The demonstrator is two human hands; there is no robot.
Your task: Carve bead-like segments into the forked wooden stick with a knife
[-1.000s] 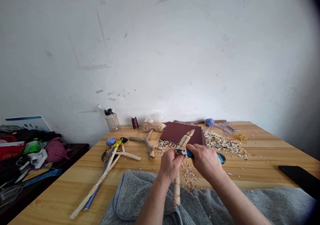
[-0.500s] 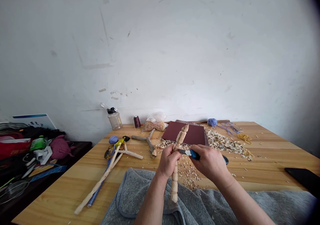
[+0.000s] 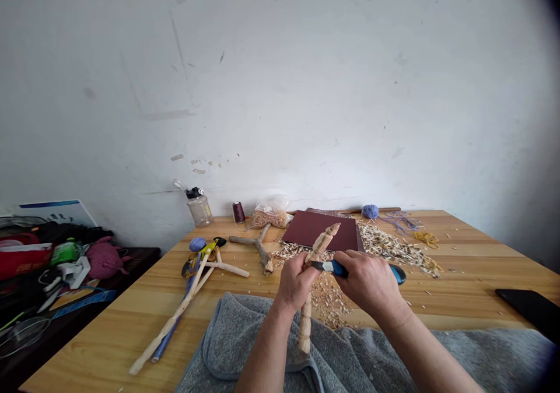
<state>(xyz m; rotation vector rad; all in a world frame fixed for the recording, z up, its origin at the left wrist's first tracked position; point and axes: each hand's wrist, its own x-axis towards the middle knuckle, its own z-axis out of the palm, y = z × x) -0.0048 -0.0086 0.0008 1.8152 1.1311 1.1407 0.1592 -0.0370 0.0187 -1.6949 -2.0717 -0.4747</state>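
Observation:
My left hand [image 3: 296, 283] is closed around the middle of a peeled, notched wooden stick [image 3: 305, 326]. The stick slants up and away, its carved, pointed tip above the hand and its blunt lower end over the grey towel [image 3: 245, 317]. In my right hand [image 3: 370, 282] is a utility knife [image 3: 339, 268] with a blue and black handle. Its blade lies against the stick, close by my left thumb. The fingers of my right hand wrap the handle, whose rear end sticks out to the right.
Wood shavings [image 3: 394, 247] lie heaped behind my hands, beside dark red sandpaper sheets [image 3: 319, 230]. To the left are a forked branch [image 3: 258, 246] and peeled forked sticks [image 3: 184, 308]. A bottle [image 3: 199, 207], a thread spool [image 3: 238, 212] and a yarn ball [image 3: 370, 211] stand near the wall.
The stick's upper tip has tilted to the right and slightly lower. The knife's handle has swung a little, showing more of its rear end. Both hands keep their grip.

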